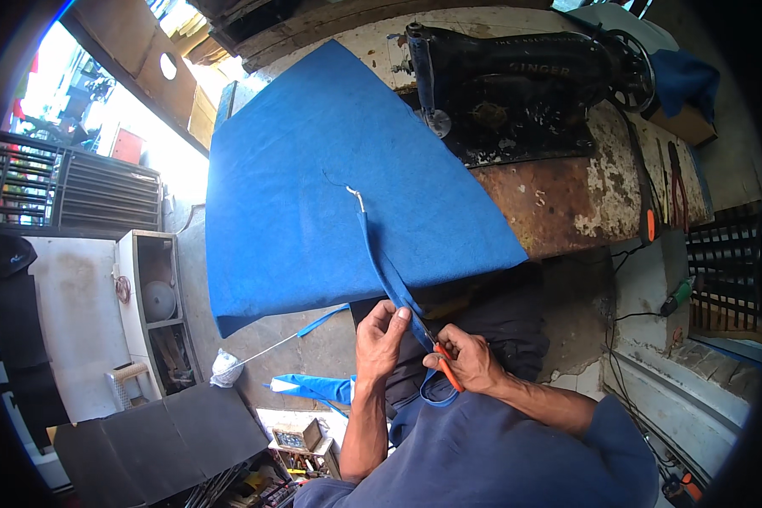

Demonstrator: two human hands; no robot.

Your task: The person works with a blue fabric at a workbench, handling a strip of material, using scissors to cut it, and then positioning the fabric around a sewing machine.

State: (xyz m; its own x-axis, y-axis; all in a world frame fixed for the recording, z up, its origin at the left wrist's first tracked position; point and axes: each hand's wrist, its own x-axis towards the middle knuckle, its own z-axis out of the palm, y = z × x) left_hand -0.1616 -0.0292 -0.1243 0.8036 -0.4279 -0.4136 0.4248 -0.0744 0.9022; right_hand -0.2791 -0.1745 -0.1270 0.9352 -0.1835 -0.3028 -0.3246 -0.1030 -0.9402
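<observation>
My left hand (379, 345) pinches a narrow blue fabric strip (375, 254) between thumb and fingers. A white cord (360, 200) sticks out of the strip's far end, with a dark thread trailing from it. This end lies on a large blue sheet of fabric (288, 161) that hangs over the table's near edge. In my right hand (476, 364), the fingers are closed around orange-handled scissors (449, 369). Their blades meet the strip just right of my left hand, but how far apart they are cannot be made out. The strip's lower end curls below the scissors, over my lap.
A black sewing machine (516, 106) stands on the worn table (559, 203), right of the sheet. Orange-handled (650, 225) and red-handled tools (676, 173) lie at the right edge. At lower left are a ball of white cord (226, 369), blue scraps (313, 388) and a dark board (157, 444).
</observation>
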